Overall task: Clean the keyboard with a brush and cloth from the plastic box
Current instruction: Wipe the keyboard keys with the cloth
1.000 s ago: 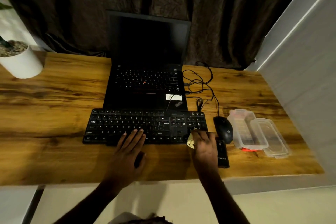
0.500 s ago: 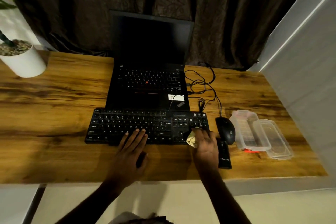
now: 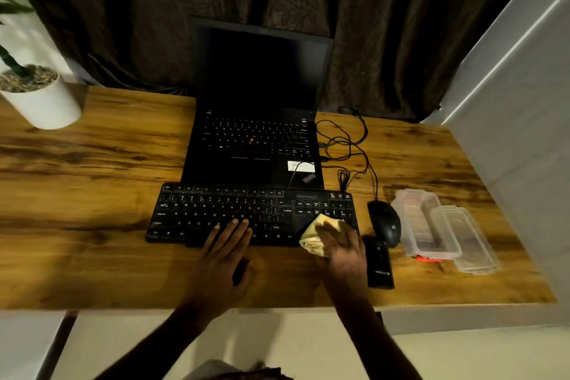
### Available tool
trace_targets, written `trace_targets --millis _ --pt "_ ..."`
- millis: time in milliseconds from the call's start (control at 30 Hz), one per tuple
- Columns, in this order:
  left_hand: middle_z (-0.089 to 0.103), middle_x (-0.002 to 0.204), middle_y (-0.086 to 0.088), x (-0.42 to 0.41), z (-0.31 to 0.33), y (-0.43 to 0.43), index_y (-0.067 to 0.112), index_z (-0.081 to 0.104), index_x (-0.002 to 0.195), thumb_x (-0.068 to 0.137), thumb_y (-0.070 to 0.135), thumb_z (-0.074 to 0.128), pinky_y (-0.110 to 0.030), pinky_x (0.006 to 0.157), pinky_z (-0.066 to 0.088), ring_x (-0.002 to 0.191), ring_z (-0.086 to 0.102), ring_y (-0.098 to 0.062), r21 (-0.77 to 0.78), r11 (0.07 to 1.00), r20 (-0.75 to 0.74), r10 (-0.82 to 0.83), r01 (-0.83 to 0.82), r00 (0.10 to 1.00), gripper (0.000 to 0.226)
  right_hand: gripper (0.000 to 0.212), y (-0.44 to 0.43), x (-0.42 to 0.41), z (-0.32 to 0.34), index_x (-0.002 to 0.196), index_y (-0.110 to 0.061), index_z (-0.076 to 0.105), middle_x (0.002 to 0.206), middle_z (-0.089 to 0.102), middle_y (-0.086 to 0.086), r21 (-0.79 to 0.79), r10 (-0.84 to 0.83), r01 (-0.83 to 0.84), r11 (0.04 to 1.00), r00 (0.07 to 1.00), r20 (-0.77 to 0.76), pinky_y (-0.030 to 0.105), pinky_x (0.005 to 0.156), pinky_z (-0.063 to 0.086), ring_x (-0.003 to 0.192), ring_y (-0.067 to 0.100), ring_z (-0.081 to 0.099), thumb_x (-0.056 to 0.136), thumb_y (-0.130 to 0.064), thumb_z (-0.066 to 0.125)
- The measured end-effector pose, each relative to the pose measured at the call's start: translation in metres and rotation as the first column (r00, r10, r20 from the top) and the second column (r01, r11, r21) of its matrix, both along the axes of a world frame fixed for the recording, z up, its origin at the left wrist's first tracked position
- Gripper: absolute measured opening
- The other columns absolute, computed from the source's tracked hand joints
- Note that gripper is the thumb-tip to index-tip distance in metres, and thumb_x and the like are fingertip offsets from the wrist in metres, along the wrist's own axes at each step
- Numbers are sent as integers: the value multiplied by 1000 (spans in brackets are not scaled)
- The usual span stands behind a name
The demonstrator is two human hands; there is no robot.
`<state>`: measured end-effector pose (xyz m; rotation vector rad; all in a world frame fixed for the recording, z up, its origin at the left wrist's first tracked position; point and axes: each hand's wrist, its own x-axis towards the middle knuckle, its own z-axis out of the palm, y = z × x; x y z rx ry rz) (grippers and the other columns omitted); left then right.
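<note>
The black keyboard (image 3: 216, 210) lies on the wooden desk in front of the laptop. My left hand (image 3: 222, 256) rests flat on its lower middle keys, fingers straight. My right hand (image 3: 342, 253) grips a bunched yellow cloth (image 3: 311, 239) and presses it on the keyboard's right end, by the number pad. The clear plastic box (image 3: 422, 225) stands open at the right, its lid (image 3: 472, 244) beside it. A small red item (image 3: 427, 259) pokes out at the box's near edge.
A black mouse (image 3: 385, 222) and a black stick-shaped device (image 3: 379, 265) lie between my right hand and the box. Behind the keyboard is the open laptop (image 3: 256, 145), with tangled cables (image 3: 348, 145) to its right. A white plant pot (image 3: 43, 102) stands far left.
My right hand has slid the cloth from the keyboard's near right corner up and left onto the keys. My left hand has stayed in place.
</note>
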<state>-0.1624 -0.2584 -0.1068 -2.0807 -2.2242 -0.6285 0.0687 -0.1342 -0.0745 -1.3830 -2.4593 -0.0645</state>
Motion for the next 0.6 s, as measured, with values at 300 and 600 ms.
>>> trace_targets --millis 300,600 --pt "32 159 -6 0 1 1 11 42 147 98 47 36 -49 119 21 149 23 -21 -2 1000 15 6 -6 1000 61 58 1 0 1 118 -13 70 122 66 14 87 -32 29 996 999 37 49 83 56 107 41 58 64 -11 90" --pt "29 160 -5 0 0 0 11 38 149 99 47 33 -50 120 21 150 20 -21 -32 999 16 4 -3 1000 62 54 15 25 11 117 -11 68 117 65 19 108 -157 152 982 987 35 52 77 54 103 46 56 67 -11 88"
